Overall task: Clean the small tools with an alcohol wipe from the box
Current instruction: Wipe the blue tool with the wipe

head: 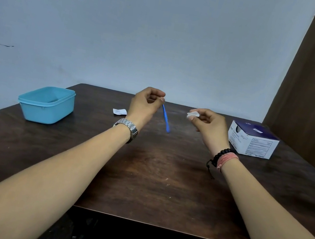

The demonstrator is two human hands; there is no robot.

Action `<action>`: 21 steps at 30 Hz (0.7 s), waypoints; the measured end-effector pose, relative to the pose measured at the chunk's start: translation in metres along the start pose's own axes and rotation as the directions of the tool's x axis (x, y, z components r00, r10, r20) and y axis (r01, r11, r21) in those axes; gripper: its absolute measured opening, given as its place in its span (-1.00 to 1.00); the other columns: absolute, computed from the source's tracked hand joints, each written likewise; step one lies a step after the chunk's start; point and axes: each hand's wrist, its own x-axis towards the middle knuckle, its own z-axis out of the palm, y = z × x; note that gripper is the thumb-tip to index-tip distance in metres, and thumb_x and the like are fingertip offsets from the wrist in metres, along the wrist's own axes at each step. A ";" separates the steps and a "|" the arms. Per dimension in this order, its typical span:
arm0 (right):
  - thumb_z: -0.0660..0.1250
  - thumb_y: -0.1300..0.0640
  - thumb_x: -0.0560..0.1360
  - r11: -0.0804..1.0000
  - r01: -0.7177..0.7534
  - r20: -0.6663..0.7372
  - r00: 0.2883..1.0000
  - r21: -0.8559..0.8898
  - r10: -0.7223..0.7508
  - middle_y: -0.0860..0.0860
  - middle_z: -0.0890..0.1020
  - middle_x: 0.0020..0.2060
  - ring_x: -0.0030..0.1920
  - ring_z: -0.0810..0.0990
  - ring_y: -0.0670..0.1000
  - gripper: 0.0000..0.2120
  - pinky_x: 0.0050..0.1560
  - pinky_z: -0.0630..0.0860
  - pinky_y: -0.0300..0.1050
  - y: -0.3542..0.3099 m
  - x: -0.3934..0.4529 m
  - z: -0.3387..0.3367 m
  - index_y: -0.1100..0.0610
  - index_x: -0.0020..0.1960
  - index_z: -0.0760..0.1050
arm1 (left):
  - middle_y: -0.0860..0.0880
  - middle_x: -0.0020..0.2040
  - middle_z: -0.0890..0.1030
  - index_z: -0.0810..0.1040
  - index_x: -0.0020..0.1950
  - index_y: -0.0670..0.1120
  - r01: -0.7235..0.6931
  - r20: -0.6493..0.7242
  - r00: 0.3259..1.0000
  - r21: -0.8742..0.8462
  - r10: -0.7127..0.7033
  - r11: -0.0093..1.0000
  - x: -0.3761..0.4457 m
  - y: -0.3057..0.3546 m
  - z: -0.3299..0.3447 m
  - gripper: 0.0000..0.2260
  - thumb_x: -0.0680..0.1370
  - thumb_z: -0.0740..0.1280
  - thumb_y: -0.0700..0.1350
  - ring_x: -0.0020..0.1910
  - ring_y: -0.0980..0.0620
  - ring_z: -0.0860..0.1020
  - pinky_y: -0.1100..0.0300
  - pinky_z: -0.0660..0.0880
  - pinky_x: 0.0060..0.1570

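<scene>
My left hand (146, 104) pinches the top end of a thin blue tool (165, 118), which hangs slanting down to the right above the table. A short way to its right, my right hand (207, 124) pinches a small folded white alcohol wipe (192, 114) between thumb and fingers. Wipe and tool are apart. The box of alcohol wipes (253, 139), white with a dark blue top, stands on the table at the right, beyond my right wrist.
A light blue plastic container (46, 105) stands open at the left of the dark wooden table (153, 171). A torn white wipe wrapper (119, 111) lies behind my left hand. A pale wall closes the back, a brown panel the right.
</scene>
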 end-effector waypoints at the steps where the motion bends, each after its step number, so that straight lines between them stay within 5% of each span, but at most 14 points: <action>1: 0.47 0.20 0.43 0.999 0.015 0.022 1.000 -0.050 -0.014 -0.09 0.69 -0.21 -0.23 0.58 -0.21 -0.93 -0.21 0.47 -0.33 0.002 0.000 0.001 0.04 -0.12 0.66 | 0.08 -0.19 0.59 0.60 -0.10 0.05 -0.023 0.025 0.999 0.029 0.022 0.999 -0.001 0.001 0.001 -0.90 0.52 0.37 -0.17 -0.13 0.07 0.58 0.01 0.59 0.05; 7: 0.50 0.16 0.42 0.976 0.060 0.196 0.980 -0.209 -0.018 -0.13 0.68 -0.26 -0.31 0.56 -0.27 -0.89 -0.24 0.43 -0.43 0.002 -0.009 0.008 0.08 -0.05 0.69 | 0.09 -0.15 0.63 0.59 -0.11 0.08 -0.135 0.165 0.979 0.116 0.115 0.984 -0.008 0.006 0.006 -0.87 0.52 0.38 -0.16 -0.07 0.04 0.63 0.02 0.60 0.04; 16: 0.48 0.19 0.44 0.994 0.005 0.273 0.962 -0.110 0.025 -0.02 0.66 -0.30 -0.34 0.56 -0.17 -0.90 -0.25 0.52 -0.31 -0.002 -0.014 0.014 0.15 -0.05 0.68 | 0.05 -0.17 0.62 0.59 -0.05 -0.04 -0.192 0.274 0.946 0.043 0.173 0.980 -0.017 0.011 0.011 -0.92 0.54 0.38 -0.22 -0.19 0.12 0.62 0.34 0.54 -0.17; 21: 0.46 0.24 0.46 0.999 -0.053 0.319 0.946 -0.013 0.054 0.07 0.68 -0.25 -0.36 0.54 -0.12 -0.84 -0.24 0.52 -0.31 -0.001 -0.013 0.015 0.24 0.03 0.66 | 0.06 -0.17 0.61 0.56 -0.09 0.02 -0.200 0.253 0.949 0.022 0.188 0.980 -0.015 0.011 0.010 -0.88 0.54 0.38 -0.21 -0.24 0.18 0.62 0.31 0.55 -0.17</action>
